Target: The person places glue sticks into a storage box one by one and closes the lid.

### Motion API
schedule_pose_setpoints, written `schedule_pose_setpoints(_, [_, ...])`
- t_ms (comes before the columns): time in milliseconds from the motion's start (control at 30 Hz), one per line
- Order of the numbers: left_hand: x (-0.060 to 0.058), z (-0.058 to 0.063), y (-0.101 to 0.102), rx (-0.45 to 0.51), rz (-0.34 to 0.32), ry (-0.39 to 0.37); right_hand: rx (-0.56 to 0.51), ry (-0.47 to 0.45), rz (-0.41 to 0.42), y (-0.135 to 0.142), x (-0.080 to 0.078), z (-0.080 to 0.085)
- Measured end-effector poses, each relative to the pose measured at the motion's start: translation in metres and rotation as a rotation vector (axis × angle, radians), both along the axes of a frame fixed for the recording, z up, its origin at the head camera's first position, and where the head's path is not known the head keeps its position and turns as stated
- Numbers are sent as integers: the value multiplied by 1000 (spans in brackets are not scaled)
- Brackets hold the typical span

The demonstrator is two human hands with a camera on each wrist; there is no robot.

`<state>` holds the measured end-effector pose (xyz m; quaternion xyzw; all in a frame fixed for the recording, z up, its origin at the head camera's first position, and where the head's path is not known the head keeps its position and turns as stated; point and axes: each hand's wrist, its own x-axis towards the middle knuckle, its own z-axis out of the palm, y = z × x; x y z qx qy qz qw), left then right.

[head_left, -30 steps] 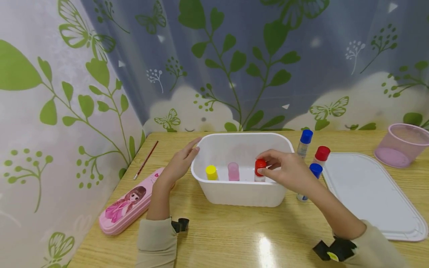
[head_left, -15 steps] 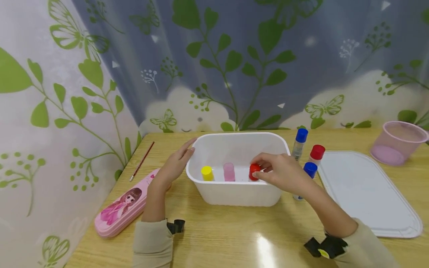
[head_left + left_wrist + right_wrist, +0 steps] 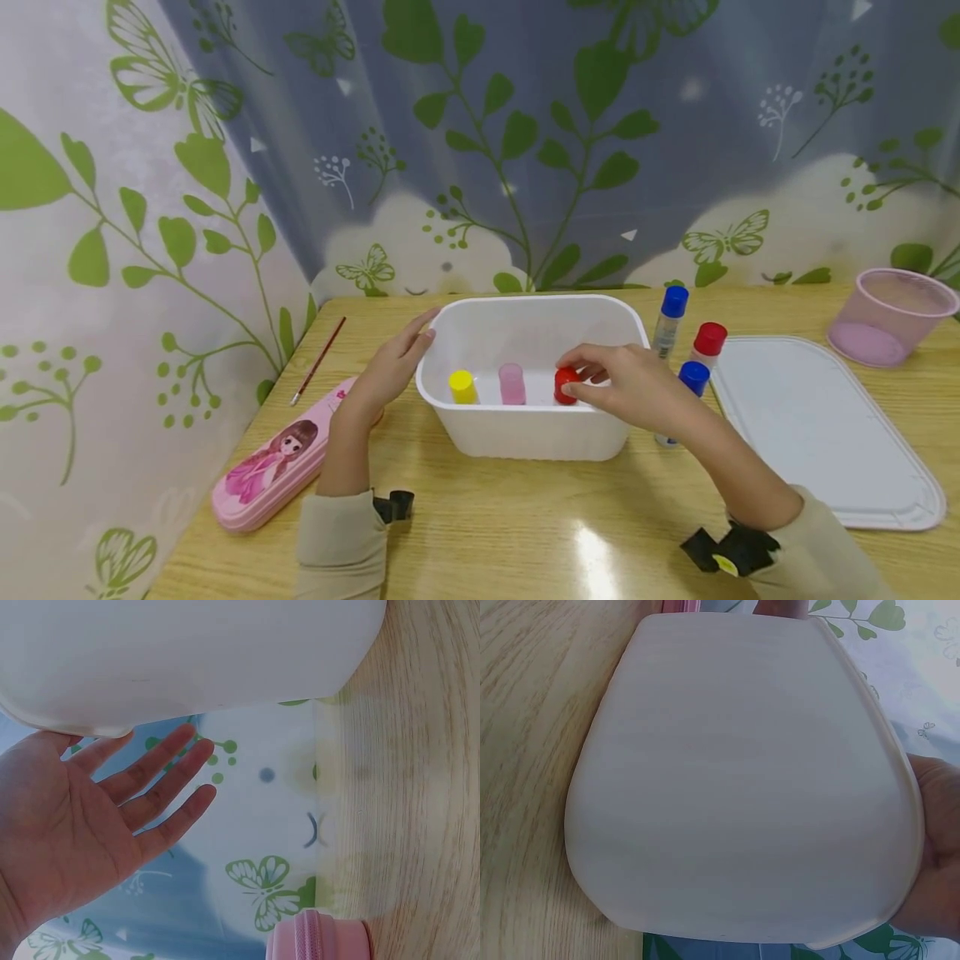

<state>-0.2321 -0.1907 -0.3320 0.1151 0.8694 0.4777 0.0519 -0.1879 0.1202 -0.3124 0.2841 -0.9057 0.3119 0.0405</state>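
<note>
In the head view, the right hand reaches over the near-right rim of the white tub and pinches a red cap between thumb and fingers. A second ago some of the clear body showed under that cap; now the near wall hides everything below it, so the stick sits lower in the tub. It lines up to the right of the yellow cap and the pink tube, apart from both, but is not yet let go. Whether its base touches the bottom cannot be told. Over the last half second it has hardly moved. The left hand stays at the tub's left rim. Outside, to the right on the desk, stand two blue-capped sticks and another red-capped one, beside the white lid.

In the left wrist view, the left hand's fingers are extended and spread beside the tub; its thumb is hidden.

In the right wrist view, the tub's side covers the right hand's fingers and the red cap.
</note>
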Motion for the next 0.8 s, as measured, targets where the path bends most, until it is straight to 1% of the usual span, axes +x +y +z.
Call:
schedule_pose_setpoints(200, [0, 0, 0, -3, -7, 6, 2, -4, 30, 2, 1, 0])
schedule_pose_setpoints(367, [-2, 0, 0, -12, -12, 21, -60, -17, 87, 4, 1, 3])
schedule_pose_setpoints(433, [-1, 0, -1, -16, -10, 18, -85, -25, 96, 6, 3, 5])
schedule_pose_setpoints(500, [-1, 0, -1, -19, -10, 19, -99, -29, 94, 9, 4, 9])
schedule_pose_setpoints(667, [-1, 0, -1, -23, -7, 21, -120, -27, 51, 24, 9, 22])
schedule_pose_setpoints(800, [0, 0, -1, -18, -2, 16, -128, 20, 7, 40, 14, 33])
